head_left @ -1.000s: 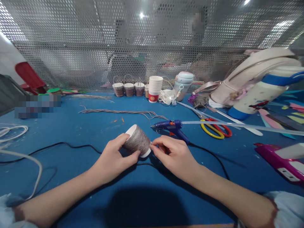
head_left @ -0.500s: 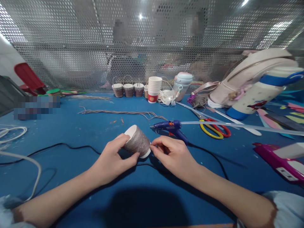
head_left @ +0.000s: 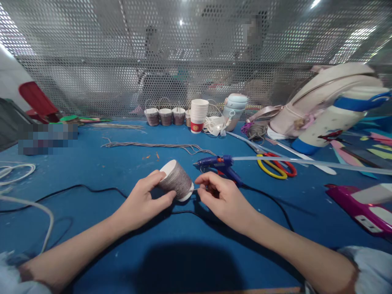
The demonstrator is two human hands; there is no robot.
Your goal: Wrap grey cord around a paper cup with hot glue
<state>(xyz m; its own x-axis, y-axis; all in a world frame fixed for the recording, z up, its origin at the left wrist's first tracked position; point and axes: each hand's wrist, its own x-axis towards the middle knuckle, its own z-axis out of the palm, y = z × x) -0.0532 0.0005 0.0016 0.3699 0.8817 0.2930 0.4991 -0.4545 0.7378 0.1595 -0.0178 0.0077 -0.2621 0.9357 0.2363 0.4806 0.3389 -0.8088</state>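
My left hand [head_left: 153, 197] grips a paper cup [head_left: 177, 180] wound with grey-brown cord, thumb and fingers on its near side. The cup lies tilted, its white mouth toward the upper left and its bare white base rim toward the lower right. At that base end, my right hand [head_left: 222, 199] pinches the thin end of the cord [head_left: 196, 189], which runs from the cup to the fingertips. Just beyond the right hand, a blue glue gun [head_left: 219, 161] rests on the table, a long clear glue stick in its back.
Twisted cords [head_left: 153, 145] lie across the blue table [head_left: 116, 253]. Behind stand several cord-wrapped cups [head_left: 165, 117], a stack of paper cups [head_left: 199, 114] and a bottle [head_left: 235, 110]. To the right are scissors [head_left: 277, 166], a magenta power strip [head_left: 361, 210] and a bag [head_left: 324, 94]. Black cable [head_left: 85, 187] passes behind my hands.
My right hand has drawn slightly away from the cup, so a short length of cord now shows between them. The left thumb has shifted slightly up and left along the cup.
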